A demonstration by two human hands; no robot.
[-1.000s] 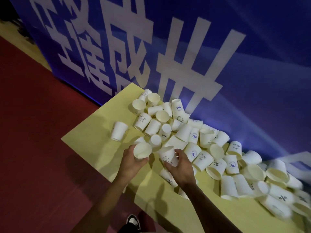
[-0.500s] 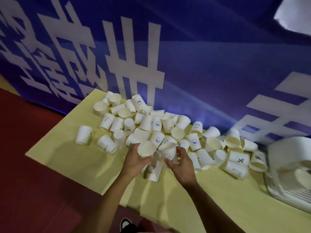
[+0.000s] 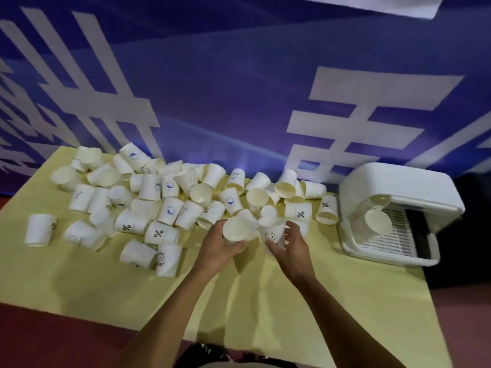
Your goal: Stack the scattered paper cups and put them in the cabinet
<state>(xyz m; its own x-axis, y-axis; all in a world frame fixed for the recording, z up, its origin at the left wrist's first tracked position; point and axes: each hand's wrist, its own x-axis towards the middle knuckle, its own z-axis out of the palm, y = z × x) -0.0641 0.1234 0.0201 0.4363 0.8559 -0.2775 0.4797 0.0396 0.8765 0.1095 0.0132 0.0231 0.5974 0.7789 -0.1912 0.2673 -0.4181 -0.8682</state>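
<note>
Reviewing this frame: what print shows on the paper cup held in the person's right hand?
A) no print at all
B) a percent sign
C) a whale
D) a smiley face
D. The smiley cup gripped by the right hand shows a drawn smiling face on its wall. The left hand holds a second cup, mouth toward the camera.

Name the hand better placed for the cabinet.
Right, probably. The cabinet stands on the right, nearer the right hand gripping the smiley cup; the left hand, holding a second cup, is farther.
</note>
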